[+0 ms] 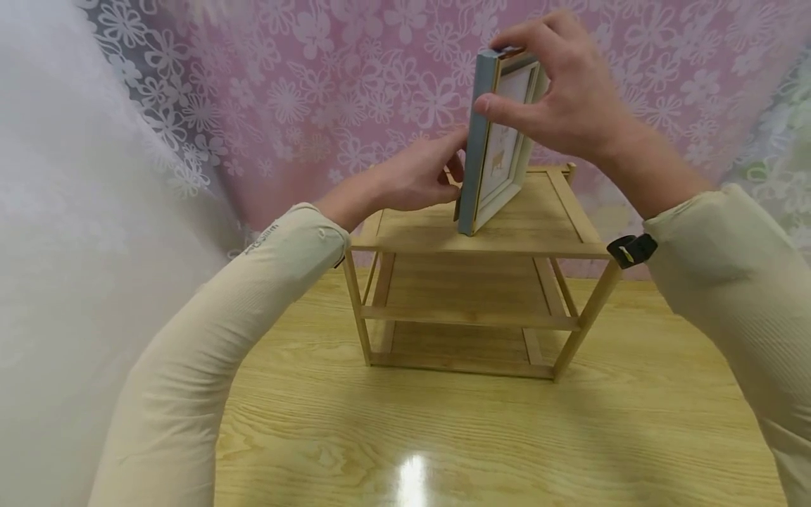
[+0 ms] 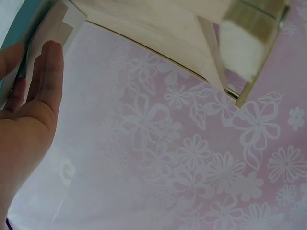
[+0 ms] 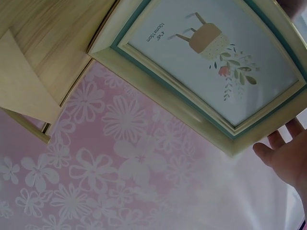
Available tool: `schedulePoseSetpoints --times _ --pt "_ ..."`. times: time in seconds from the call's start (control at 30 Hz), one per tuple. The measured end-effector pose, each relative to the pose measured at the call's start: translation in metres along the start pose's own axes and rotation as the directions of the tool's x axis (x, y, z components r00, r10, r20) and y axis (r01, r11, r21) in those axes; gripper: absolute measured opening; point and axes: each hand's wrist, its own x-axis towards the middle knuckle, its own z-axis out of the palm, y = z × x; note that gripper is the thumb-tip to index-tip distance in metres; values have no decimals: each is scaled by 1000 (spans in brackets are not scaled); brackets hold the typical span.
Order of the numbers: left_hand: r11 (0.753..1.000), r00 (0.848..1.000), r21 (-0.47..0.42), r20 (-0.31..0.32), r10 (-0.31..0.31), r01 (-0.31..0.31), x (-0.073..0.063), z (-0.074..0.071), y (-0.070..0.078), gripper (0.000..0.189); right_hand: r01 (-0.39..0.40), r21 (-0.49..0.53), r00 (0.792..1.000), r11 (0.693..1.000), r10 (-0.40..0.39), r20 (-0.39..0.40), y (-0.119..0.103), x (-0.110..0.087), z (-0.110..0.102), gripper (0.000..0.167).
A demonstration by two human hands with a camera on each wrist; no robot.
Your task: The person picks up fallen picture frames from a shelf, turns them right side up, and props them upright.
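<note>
A picture frame [image 1: 478, 141] with blue-grey sides and a cream front stands upright, turned sideways, its lower corner at the wooden rack's top board. My right hand [image 1: 570, 91] grips its upper edge, thumb on the near side and fingers over the top. In the right wrist view, a potted-plant print [image 3: 211, 52] shows behind the frame's front. My left hand [image 1: 418, 172] holds the frame from behind, fingers bent at its back. A brown back panel [image 2: 45, 36] appears beside the left fingers in the left wrist view; their exact contact is partly hidden.
The three-tier wooden rack [image 1: 475, 246] stands on a wood-grain floor [image 1: 380, 422]. Behind it hangs a pink flower-patterned curtain [image 1: 285, 91]. White translucent fabric [image 1: 95, 211] hangs along the left side.
</note>
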Motion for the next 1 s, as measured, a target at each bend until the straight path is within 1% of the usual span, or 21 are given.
schedulePoseSetpoints --times 0.1,0.23,0.37,0.5,0.63,0.73,0.87,1.0 --pt "1000 1000 -18 -10 2 -3 2 3 -4 49 26 2 1000 1000 -26 -8 3 3 1 58" --pt "999 999 -42 -33 -23 22 6 7 -7 42 45 14 999 999 -44 -16 6 5 1 59" --pt "997 998 -61 -35 -49 47 9 9 -10 43 42 14 999 999 -42 -14 7 5 0 59" --pt "997 999 -69 -27 -44 42 10 8 -10 46 45 17 999 999 -45 -8 7 7 0 58" --pt "997 999 -76 -25 -36 34 9 7 -10 44 54 38 998 998 -54 -13 6 7 -1 56" --pt "997 999 -76 -25 -36 34 8 7 -10 41 34 56 999 998 -33 -15 6 7 -1 55" --pt "997 999 -61 -27 -40 38 8 7 -10 40 -13 82 1000 997 14 -6 6 6 -1 55" --pt "998 999 -46 -18 -47 46 7 7 -10 39 -56 144 998 988 55 11 8 5 0 55"
